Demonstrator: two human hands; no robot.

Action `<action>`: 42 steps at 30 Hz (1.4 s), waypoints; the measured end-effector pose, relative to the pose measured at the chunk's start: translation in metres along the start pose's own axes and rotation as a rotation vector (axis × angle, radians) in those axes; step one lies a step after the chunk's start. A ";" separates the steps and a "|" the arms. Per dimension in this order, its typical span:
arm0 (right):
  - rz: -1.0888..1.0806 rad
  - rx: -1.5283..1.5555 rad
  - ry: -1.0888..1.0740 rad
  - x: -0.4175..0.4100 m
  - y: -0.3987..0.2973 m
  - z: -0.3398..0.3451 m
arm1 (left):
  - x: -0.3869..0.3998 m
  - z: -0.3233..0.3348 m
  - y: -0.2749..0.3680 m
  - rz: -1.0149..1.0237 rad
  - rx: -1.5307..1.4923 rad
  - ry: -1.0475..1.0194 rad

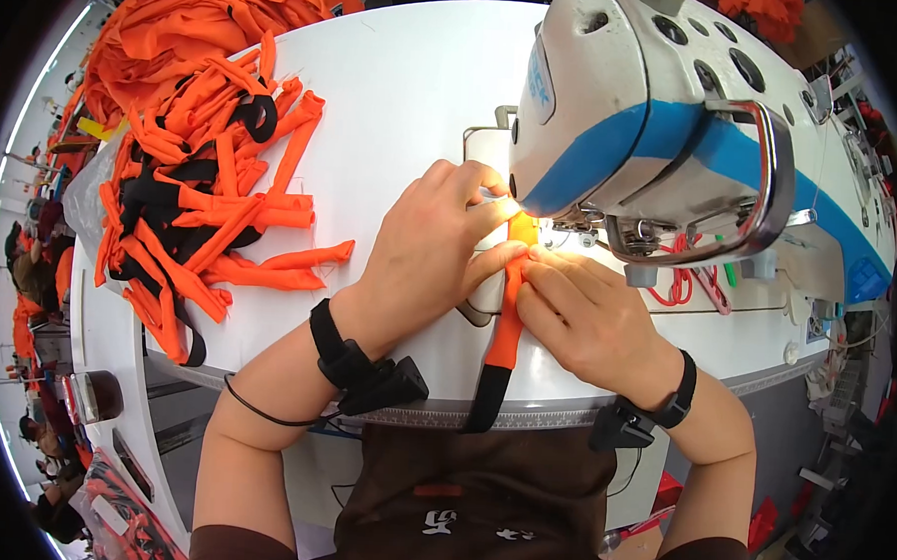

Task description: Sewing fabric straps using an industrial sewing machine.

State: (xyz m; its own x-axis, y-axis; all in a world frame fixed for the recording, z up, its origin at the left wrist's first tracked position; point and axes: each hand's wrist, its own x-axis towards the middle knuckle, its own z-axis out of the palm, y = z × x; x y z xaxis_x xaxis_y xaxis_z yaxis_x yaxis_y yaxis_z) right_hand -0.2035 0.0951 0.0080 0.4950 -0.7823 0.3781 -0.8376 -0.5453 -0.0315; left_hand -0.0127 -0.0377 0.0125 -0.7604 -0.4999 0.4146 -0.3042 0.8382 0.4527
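An orange fabric strip with a black webbing end runs from beneath the head of a white and blue industrial sewing machine toward me. Its black end hangs over the table's front edge. My left hand pinches the strip's left side near the lit needle area. From the right, the fingertips of my right hand grip the same strip slightly nearer to me. The machine head hides the needle, and my fingers cover part of the cloth.
Several orange and black strips lie piled on the left of the white table, before a heap of orange fabric. Red-handled snips and red cord lie under the machine arm. A measuring tape lines the table's front edge.
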 end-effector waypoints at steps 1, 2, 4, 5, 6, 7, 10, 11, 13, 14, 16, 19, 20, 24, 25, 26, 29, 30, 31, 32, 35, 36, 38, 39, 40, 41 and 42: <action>0.001 -0.001 -0.001 0.002 0.001 0.002 | 0.000 0.000 -0.001 0.001 -0.001 0.000; -0.030 -0.025 0.097 0.006 0.003 0.005 | 0.001 -0.001 -0.001 -0.005 0.005 0.001; -0.061 -0.047 0.192 0.008 0.005 0.008 | 0.001 0.000 -0.003 -0.013 0.009 0.003; -0.065 -0.044 0.182 0.008 0.005 0.007 | 0.001 0.001 -0.004 -0.020 0.014 0.001; -0.070 -0.041 0.175 0.009 0.005 0.007 | 0.002 0.000 -0.005 -0.026 0.021 -0.001; -0.069 -0.040 0.177 0.009 0.005 0.007 | 0.002 0.000 -0.006 -0.026 0.023 -0.002; -0.040 -0.016 0.188 0.008 0.004 0.006 | 0.001 0.001 -0.009 0.000 0.069 -0.029; -0.018 -0.017 0.089 0.006 0.004 0.003 | 0.002 0.001 -0.009 0.002 0.069 -0.030; 0.007 -0.019 -0.010 0.003 0.005 0.000 | 0.003 0.001 -0.009 0.006 0.068 -0.033; 0.010 -0.031 -0.002 0.002 0.005 0.001 | 0.003 0.001 -0.009 0.004 0.067 -0.030; 0.012 -0.041 0.005 0.004 0.006 0.004 | 0.004 0.003 -0.009 0.000 0.067 -0.027; -0.038 -0.060 0.185 0.010 0.009 0.008 | 0.005 0.005 -0.009 0.016 0.020 0.025; -0.034 -0.049 0.187 0.009 0.010 0.007 | 0.005 0.005 -0.010 0.017 0.019 0.028; -0.020 -0.039 0.192 0.010 0.009 0.009 | 0.004 0.007 -0.013 0.004 0.004 0.043; -0.018 -0.031 0.197 0.010 0.009 0.009 | 0.005 0.007 -0.013 0.003 0.004 0.046; -0.020 -0.031 0.196 0.011 0.009 0.010 | 0.005 0.007 -0.014 0.016 0.015 0.069; -0.011 -0.062 0.245 0.010 0.009 0.010 | 0.003 0.003 -0.005 -0.098 -0.085 0.048; 0.013 -0.045 0.248 0.010 0.010 0.010 | 0.003 -0.001 0.000 -0.223 -0.195 0.002; 0.037 -0.029 0.253 0.009 0.011 0.009 | 0.002 -0.005 0.008 -0.221 -0.188 -0.001; 0.067 0.002 0.235 0.006 0.013 0.011 | -0.002 -0.012 0.020 -0.412 -0.341 -0.114; 0.093 0.045 0.307 0.008 0.015 0.009 | -0.008 -0.023 0.040 -0.651 -0.494 -0.379; 0.095 0.071 0.315 0.007 0.016 0.011 | -0.014 -0.019 0.040 -0.603 -0.587 -0.330; 0.101 0.095 0.325 0.007 0.018 0.012 | -0.020 -0.014 0.040 -0.551 -0.665 -0.284; 0.102 0.118 0.324 0.007 0.019 0.013 | -0.017 -0.013 0.042 -0.650 -0.717 -0.286; 0.118 0.145 0.299 0.007 0.019 0.014 | -0.016 -0.013 0.043 -0.750 -0.768 -0.286; 0.117 0.147 0.315 0.006 0.019 0.016 | -0.016 -0.014 0.045 -0.748 -0.752 -0.286; 0.130 0.189 0.315 0.004 0.018 0.018 | -0.016 -0.015 0.046 -0.802 -0.815 -0.257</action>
State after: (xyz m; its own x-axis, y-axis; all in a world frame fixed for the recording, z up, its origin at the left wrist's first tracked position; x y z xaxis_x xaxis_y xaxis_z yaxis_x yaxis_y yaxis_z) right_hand -0.2127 0.0764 -0.0073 0.2672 -0.7339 0.6245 -0.8168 -0.5164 -0.2573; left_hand -0.0059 0.0059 0.0387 -0.6396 -0.6848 -0.3493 -0.3629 -0.1316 0.9225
